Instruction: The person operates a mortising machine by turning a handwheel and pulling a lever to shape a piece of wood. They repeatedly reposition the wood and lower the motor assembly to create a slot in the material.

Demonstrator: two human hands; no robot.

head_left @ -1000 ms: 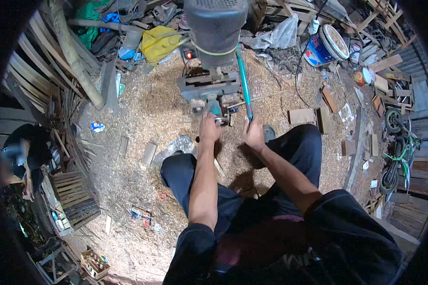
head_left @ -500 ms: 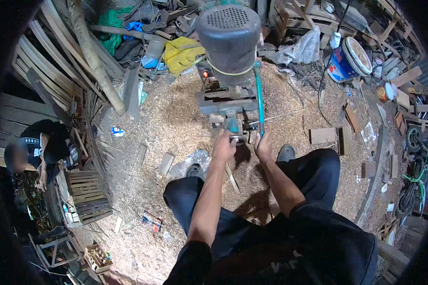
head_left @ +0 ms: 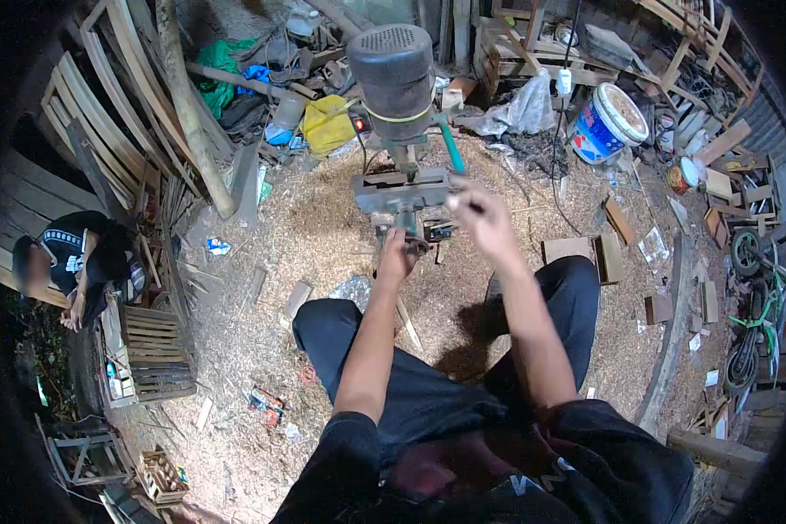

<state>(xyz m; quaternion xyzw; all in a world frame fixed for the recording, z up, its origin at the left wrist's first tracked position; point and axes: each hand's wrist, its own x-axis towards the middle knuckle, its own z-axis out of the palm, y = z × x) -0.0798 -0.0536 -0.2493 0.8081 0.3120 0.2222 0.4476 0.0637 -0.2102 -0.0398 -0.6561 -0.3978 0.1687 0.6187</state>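
Observation:
A drilling or mortising machine with a dark motor (head_left: 391,83) on top stands in front of me. Below the motor is a grey metal vise or work table (head_left: 402,192); what it clamps is hard to make out. My left hand (head_left: 396,256) is closed around a small handwheel (head_left: 419,247) under it. At the right, a green lever (head_left: 451,147) slants from the machine toward my right hand (head_left: 485,223). That hand is blurred, with its fingers curled about the lever's end, where a dark spot shows between them.
Wood shavings (head_left: 314,236) cover the floor. Wood blocks (head_left: 570,251) and a paint bucket (head_left: 607,127) lie to the right, beside a hanging cable (head_left: 557,166). At left are a long pole (head_left: 188,113), a slatted crate (head_left: 157,349) and a seated person (head_left: 83,262).
My right hand has moved up and forward, and the green lever has swung up with it, looking shorter. The left hand stays at the handwheel. The view has shifted slightly.

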